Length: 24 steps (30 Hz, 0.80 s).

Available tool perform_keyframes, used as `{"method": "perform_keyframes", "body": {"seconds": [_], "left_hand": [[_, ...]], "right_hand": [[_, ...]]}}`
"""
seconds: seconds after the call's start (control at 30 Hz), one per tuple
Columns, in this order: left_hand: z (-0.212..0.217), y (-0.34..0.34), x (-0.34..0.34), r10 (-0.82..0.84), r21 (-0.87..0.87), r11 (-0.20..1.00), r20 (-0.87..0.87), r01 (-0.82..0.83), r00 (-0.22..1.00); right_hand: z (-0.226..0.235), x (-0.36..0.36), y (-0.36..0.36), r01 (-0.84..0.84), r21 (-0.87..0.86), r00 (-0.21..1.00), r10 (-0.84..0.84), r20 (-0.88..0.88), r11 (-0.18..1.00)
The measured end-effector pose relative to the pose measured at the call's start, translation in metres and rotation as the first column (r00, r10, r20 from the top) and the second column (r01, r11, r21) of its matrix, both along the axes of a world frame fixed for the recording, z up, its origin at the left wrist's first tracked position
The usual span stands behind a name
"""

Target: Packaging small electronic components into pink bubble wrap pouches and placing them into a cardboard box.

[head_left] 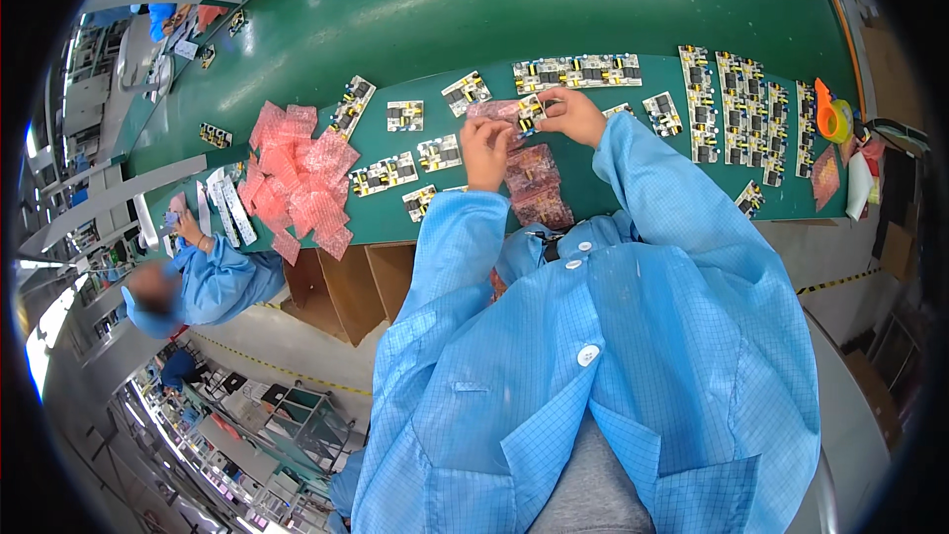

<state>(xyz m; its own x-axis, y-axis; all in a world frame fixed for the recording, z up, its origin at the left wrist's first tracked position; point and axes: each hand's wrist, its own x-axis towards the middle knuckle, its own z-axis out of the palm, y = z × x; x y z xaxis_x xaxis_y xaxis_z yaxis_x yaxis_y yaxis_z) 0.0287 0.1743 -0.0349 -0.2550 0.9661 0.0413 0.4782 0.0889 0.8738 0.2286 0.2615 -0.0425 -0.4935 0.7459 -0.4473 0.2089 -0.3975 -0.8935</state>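
My right hand (pixel 575 116) is closed on the edge of a small circuit board (pixel 530 115) with yellow and black parts. Opposite it, my left hand (pixel 486 151) pinches a pink bubble-wrap bag (pixel 491 110), whose mouth meets the board's left end; how far the board sits inside is hard to see. Below my hands lie several boards in pink bubble bags (pixel 534 185), stacked toward my body. Loose circuit boards (pixel 438 152) are spread on the green table to the left. A heap of flat pink bubble bags (pixel 302 173) lies beyond them.
Rows of circuit boards (pixel 746 109) stand at the right, with another row (pixel 577 71) ahead of my hands. An orange and yellow tape dispenser (pixel 832 117) sits near the right edge. A co-worker in blue (pixel 232 282) works at the left. Cardboard boxes (pixel 346 287) stand under the table's front edge.
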Motion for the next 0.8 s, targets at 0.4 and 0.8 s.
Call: {"method": "perform_keyframes", "body": {"seconds": [0.4,0.8], "left_hand": [[0.044,0.0,0.004,-0.004,0.177,0.983,-0.195,0.039,0.981],[0.077,-0.009,0.021,0.046,0.204,0.979,-0.175,-0.01,0.984]], "right_hand": [[0.052,-0.005,-0.013,-0.071,0.165,0.993,0.054,0.109,0.984],[0.065,-0.003,-0.033,0.076,0.038,0.994,-0.073,-0.077,0.996]]}}
